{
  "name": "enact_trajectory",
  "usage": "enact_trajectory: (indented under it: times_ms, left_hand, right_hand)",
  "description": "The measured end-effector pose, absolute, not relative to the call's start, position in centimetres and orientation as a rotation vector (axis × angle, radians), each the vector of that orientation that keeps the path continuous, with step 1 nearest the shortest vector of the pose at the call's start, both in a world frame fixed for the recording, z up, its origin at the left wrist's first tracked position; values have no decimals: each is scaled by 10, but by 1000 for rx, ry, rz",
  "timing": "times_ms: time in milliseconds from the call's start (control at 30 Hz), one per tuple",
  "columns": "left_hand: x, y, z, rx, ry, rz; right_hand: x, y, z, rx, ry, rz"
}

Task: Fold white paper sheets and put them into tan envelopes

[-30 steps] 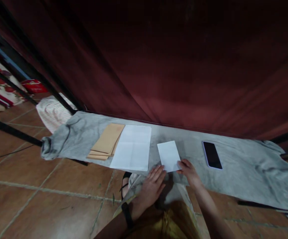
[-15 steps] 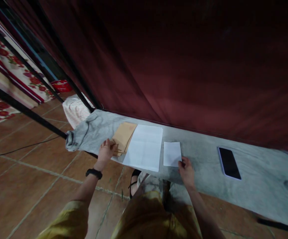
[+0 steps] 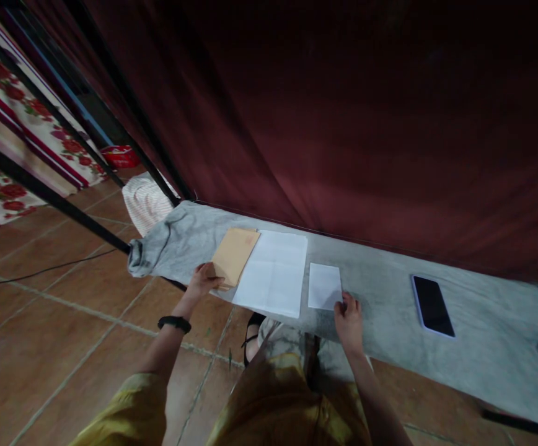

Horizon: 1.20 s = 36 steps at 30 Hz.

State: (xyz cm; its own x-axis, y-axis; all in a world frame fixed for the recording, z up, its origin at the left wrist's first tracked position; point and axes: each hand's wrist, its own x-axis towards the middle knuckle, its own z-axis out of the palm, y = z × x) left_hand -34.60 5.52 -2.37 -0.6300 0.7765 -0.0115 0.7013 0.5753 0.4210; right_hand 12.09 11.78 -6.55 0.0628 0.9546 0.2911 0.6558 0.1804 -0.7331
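Observation:
My left hand [image 3: 207, 279] is closed on the lower left edge of a small stack of brown envelopes [image 3: 236, 253], thumb on top. The stack overlaps the left side of a large white sheet [image 3: 276, 272], which lies flat with faint creases. To the right of that sheet lies a small white paper [image 3: 323, 285]. At its lower right corner, my right hand [image 3: 349, 317] has curled fingers pinching the edge. The undersides of both hands' grips are hidden.
A grey cloth [image 3: 380, 279] covers the narrow bench. On it, farther right, lies a phone [image 3: 433, 305] with a dark screen. A dark red curtain [image 3: 366, 155] hangs behind. Black metal bars [image 3: 55, 198] stand at left, and a cable [image 3: 41, 271] crosses the tiled floor.
My left hand has shifted its hold on the brown envelopes, and their edges now line up more closely. My right hand stays at the small paper's corner. The view has turned slightly.

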Motion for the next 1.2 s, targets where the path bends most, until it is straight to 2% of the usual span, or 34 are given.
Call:
enact_trajectory:
  times_ms: [400, 600, 767, 1033, 1100, 1200]
  left_hand:
    - [-347, 60, -14, 1269, 2696, 354]
    - [-344, 62, 2, 1203, 2781, 184]
    - [-335, 58, 25, 1307, 2803, 237]
    - [-312, 46, 77, 1136, 2695, 1266]
    - [-294, 46, 85, 885, 2374, 1727]
    - [-247, 44, 90, 527, 1797, 1883]
  right_hand:
    - [118, 112, -63, -1550, -1623, 484]
    - [117, 109, -62, -1560, -1608, 496]
    - [117, 109, -64, -1529, -1604, 499]
    - [115, 107, -67, -1486, -1587, 538]
    - [115, 106, -65, -1472, -1591, 529]
    - [113, 100, -54, -1465, -1589, 500]
